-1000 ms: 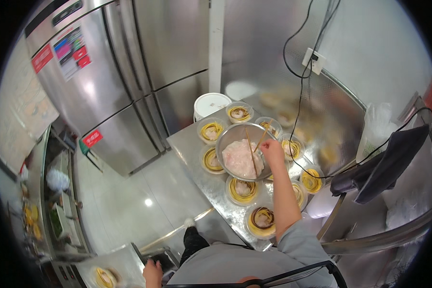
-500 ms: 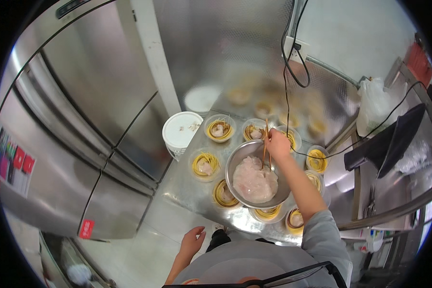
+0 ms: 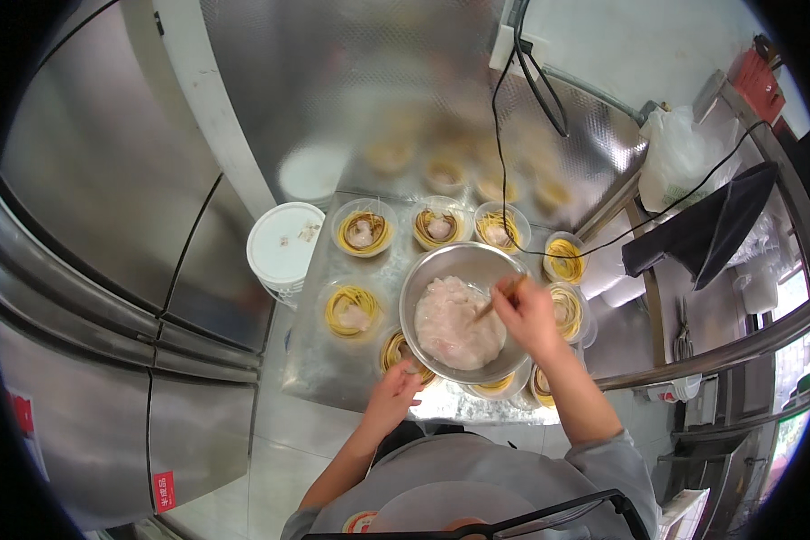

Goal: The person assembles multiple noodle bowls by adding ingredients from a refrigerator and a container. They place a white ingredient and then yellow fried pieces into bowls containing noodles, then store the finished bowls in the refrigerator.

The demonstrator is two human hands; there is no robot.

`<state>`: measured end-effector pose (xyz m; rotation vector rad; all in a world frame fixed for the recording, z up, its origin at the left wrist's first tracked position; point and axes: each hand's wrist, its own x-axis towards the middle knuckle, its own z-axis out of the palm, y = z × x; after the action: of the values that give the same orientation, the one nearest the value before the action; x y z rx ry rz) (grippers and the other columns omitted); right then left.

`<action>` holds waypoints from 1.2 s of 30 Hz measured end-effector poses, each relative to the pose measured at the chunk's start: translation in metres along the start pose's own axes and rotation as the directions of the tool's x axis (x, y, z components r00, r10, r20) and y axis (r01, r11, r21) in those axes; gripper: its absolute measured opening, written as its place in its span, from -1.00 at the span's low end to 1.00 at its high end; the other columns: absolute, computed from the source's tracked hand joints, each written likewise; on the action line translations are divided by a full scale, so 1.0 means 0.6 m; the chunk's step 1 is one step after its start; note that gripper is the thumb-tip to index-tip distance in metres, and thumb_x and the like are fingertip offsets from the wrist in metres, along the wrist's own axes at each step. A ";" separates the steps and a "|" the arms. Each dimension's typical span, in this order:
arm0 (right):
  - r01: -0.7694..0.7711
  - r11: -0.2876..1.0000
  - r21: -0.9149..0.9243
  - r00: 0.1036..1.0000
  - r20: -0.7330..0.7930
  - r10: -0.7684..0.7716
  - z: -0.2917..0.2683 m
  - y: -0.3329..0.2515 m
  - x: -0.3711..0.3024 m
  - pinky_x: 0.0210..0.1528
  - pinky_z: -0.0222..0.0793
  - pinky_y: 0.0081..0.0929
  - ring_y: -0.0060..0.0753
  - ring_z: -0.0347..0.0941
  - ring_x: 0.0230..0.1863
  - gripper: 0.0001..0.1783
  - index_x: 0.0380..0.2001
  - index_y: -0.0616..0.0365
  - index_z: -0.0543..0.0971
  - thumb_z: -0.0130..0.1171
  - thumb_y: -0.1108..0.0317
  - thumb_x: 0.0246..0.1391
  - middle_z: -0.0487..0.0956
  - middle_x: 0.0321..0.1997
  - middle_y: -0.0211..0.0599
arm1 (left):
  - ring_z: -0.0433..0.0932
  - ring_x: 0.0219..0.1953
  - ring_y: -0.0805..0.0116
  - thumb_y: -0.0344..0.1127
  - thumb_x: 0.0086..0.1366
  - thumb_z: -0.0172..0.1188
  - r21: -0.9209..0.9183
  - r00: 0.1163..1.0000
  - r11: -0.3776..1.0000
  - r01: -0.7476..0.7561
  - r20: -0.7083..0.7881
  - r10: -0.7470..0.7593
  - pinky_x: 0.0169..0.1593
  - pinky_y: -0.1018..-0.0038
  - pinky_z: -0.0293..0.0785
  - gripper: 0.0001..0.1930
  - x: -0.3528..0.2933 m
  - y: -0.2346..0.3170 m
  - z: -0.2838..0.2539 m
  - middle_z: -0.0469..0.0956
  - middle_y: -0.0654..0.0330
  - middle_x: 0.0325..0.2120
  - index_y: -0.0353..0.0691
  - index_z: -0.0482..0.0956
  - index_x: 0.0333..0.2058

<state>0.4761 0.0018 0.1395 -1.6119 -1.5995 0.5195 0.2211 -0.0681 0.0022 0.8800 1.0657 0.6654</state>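
Note:
A steel bowl [image 3: 408, 315] filled with a pale pink, wet, pasty mass [image 3: 460, 324], which looks like raw minced meat, stands on the metal table. My right hand [image 3: 526, 315] grips wooden chopsticks [image 3: 484, 312] over the bowl's right side, their tips down in the mass. Beside the bowl's lower left rim is my left hand [image 3: 394, 393], its fingers loosely apart and nothing seen in them. Whether they touch the rim I cannot tell. Around the bowl stand several clear round tubs with yellow strands, such as one at the left [image 3: 352, 310]; many carry a pink lump.
A lidded white bucket [image 3: 283, 243] stands left of the steel table [image 3: 310, 360], near a steel fridge [image 3: 90, 162]. A black cable [image 3: 504, 162] hangs from the wall socket and trails past the tubs at the right. Shelving with a plastic bag [image 3: 684, 153] and dark cloth [image 3: 706, 229] borders the right.
My left hand has come up from beside my body to the bowl's lower left rim. The chopsticks have tilted from upright to slanting, still in my right hand. The whole view has shifted.

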 end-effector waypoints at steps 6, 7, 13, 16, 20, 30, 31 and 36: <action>0.020 0.992 -0.121 0.985 0.172 0.002 0.014 0.060 -0.097 -0.45 0.43 -0.32 -0.12 0.54 -0.51 -0.86 -0.49 0.17 0.60 0.30 0.33 -0.03 0.58 -0.50 -0.13 | 0.61 -0.09 0.02 -0.23 0.39 0.08 -0.284 0.947 0.904 0.319 0.141 -0.290 -0.21 0.16 0.70 -0.39 0.065 0.041 0.081 0.39 -0.02 0.08 -0.16 0.03 0.31; -0.007 0.984 -0.179 0.981 0.189 0.041 0.004 0.060 -0.099 -0.45 0.42 -0.33 -0.13 0.54 -0.52 -0.86 -0.49 0.18 0.61 0.30 0.34 -0.02 0.59 -0.51 -0.14 | 0.61 -0.09 -0.01 -0.24 0.38 0.08 -0.306 0.936 0.887 0.345 0.176 -0.303 -0.22 0.15 0.70 -0.40 0.076 0.039 0.086 0.39 -0.03 0.08 -0.17 0.04 0.30; 0.012 0.996 0.083 0.982 0.186 -0.027 -0.040 0.047 -0.105 -0.40 0.41 -0.35 -0.17 0.52 -0.48 -0.88 -0.43 0.25 0.63 0.29 0.40 0.05 0.57 -0.52 -0.15 | 0.61 -0.12 -0.01 -0.46 0.25 0.04 -0.389 0.956 0.873 0.293 0.142 -0.258 -0.20 0.14 0.72 -0.40 0.087 0.019 0.091 0.39 -0.05 0.08 -0.28 0.10 0.26; 0.208 0.965 0.158 0.929 0.277 -0.246 -0.017 0.073 -0.112 -0.38 0.40 -0.30 -0.14 0.50 -0.43 -0.90 -0.37 0.24 0.61 0.28 0.43 0.07 0.54 -0.47 -0.16 | 0.61 -0.12 0.02 -0.48 0.22 0.01 -0.381 0.967 0.890 0.253 0.127 -0.220 -0.21 0.15 0.73 -0.41 0.081 0.031 0.102 0.41 -0.06 0.05 -0.34 0.12 0.23; 0.347 0.929 0.132 0.884 0.286 -0.371 0.021 0.096 -0.098 -0.40 0.39 -0.26 -0.09 0.48 -0.43 -0.90 -0.33 0.21 0.59 0.28 0.48 0.05 0.49 -0.45 -0.17 | 0.60 -0.11 0.04 -0.48 0.23 0.00 -0.367 0.953 0.880 0.302 0.107 -0.282 -0.24 0.17 0.73 -0.48 0.085 0.029 0.104 0.43 -0.06 0.01 -0.41 0.18 0.18; -0.181 0.959 0.216 0.975 -0.088 0.204 0.022 0.115 -0.061 -0.41 0.33 -0.49 -0.38 0.46 -0.49 -0.80 -0.47 0.34 0.61 0.18 0.41 0.18 0.53 -0.54 -0.20 | 0.60 -0.14 0.10 -0.47 0.25 0.01 -0.385 0.960 0.885 0.262 0.016 -0.278 -0.25 0.21 0.71 -0.56 0.072 0.029 0.113 0.48 -0.06 -0.08 -0.47 0.26 0.10; -0.226 0.946 0.231 0.965 -0.079 0.250 0.026 0.113 -0.065 -0.41 0.32 -0.51 -0.47 0.42 -0.50 -0.72 -0.48 0.34 0.61 0.14 0.35 0.23 0.54 -0.53 -0.25 | 0.60 -0.15 0.11 -0.47 0.25 0.01 -0.387 0.963 0.885 0.257 0.021 -0.270 -0.25 0.23 0.71 -0.56 0.072 0.026 0.112 0.48 -0.06 -0.08 -0.47 0.26 0.10; -0.283 0.905 0.319 0.949 -0.046 0.312 0.088 0.126 -0.063 -0.48 0.30 -0.61 -0.59 0.39 -0.55 -0.73 -0.41 0.35 0.59 0.13 0.32 0.25 0.53 -0.53 -0.31 | 0.59 -0.15 0.14 -0.47 0.24 0.03 -0.373 0.960 0.889 0.267 0.025 -0.278 -0.25 0.27 0.68 -0.56 0.073 0.031 0.116 0.49 -0.04 -0.09 -0.48 0.27 0.09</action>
<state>0.4797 -0.0138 0.0412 -1.6180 -1.1379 0.7989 0.3006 -0.0425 0.0137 0.3808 1.0206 0.6173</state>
